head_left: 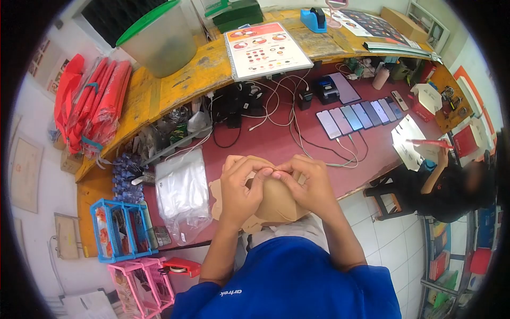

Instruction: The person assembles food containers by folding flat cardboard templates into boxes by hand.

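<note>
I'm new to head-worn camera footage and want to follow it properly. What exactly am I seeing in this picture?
There is no machine here, just a person working with two bare hands. The only picture comes from a camera on that person's head, looking forward and down, so the blue shirt at the bottom is the wearer's own.

The left hand and right hand pinch the brown cardboard between thumbs and fingers. Beyond them, the red desk carries a row of phones and, toward the left, clear plastic bags. The raised wooden counter behind holds a printed sheet. Another person is at the far right.
</note>
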Tool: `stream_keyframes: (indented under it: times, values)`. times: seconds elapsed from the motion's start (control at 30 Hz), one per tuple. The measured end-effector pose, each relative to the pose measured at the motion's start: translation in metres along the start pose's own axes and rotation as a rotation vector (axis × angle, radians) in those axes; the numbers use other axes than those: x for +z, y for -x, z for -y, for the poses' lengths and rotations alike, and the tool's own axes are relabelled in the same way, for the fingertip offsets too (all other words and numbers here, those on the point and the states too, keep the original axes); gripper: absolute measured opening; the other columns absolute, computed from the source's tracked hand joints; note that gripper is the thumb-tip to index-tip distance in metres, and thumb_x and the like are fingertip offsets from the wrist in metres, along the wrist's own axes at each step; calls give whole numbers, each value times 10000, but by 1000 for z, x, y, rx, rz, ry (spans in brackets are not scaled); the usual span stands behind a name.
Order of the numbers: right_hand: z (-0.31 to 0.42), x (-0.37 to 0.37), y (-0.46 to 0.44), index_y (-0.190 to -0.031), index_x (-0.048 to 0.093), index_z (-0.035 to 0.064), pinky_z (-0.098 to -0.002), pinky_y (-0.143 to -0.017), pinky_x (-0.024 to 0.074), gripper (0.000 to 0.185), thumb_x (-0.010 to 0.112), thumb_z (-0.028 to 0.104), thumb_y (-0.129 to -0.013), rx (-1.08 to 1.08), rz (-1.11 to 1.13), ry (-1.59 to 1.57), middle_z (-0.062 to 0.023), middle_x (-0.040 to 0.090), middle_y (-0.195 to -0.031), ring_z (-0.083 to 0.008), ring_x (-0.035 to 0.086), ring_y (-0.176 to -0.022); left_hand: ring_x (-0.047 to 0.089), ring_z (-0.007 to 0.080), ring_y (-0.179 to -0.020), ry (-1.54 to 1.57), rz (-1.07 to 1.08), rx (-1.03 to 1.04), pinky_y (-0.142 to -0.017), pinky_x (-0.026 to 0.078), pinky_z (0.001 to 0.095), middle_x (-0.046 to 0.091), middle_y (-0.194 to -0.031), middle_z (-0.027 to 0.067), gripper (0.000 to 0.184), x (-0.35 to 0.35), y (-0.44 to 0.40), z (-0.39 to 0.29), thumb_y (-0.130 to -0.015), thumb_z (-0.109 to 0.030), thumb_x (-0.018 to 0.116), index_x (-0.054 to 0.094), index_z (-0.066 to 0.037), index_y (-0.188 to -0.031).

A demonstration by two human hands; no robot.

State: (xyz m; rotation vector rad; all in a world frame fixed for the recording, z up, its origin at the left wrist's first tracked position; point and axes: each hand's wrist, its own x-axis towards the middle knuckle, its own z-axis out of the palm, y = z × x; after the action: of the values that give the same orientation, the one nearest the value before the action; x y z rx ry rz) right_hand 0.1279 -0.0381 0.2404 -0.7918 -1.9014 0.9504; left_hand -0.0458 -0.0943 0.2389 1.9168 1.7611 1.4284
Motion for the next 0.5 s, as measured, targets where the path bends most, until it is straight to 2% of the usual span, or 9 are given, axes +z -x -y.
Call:
stream_keyframes:
  times: [0.1,0.17,0.23,0.37,0.5]
  values:
    - [0,3,1,-904,732,7,-394,-689,483,82,757,71,-861,112,-3,-68,-128,690,-820,-306,639,-765,598,249,-889,-18,-60,-20,-837,424,378,723,-851,19,73,6,3,7,-867,-161,776,746,-95,-863]
    - [-7,7,4,-911,717,7,-394,-692,485,71,744,56,-867,17,-71,-11,-128,687,-821,-308,643,-775,594,248,-891,-8,-83,-34,-846,417,381,719,-848,14,69,7,3,6,-868,-160,772,740,-99,-856]
    - [-8,7,5,-921,711,7,-398,-696,487,71,738,47,-869,-10,-86,23,-129,686,-831,-310,644,-781,584,251,-868,-7,-76,48,-848,408,385,701,-828,15,52,8,-3,-2,-869,-145,760,736,-99,-865]
    - [-9,11,6,-935,694,2,-401,-716,496,72,725,22,-873,-84,-93,90,-132,681,-857,-317,652,-803,591,246,-858,11,-36,42,-846,401,386,700,-831,17,54,9,-5,3,-873,-148,758,731,-102,-870]
    - [-4,17,2,-928,686,-7,-393,-721,501,73,724,-2,-866,-72,-153,-27,-137,678,-863,-315,657,-813,614,227,-861,-5,-28,39,-852,391,383,712,-840,15,32,8,-5,7,-867,-144,757,744,-117,-878]
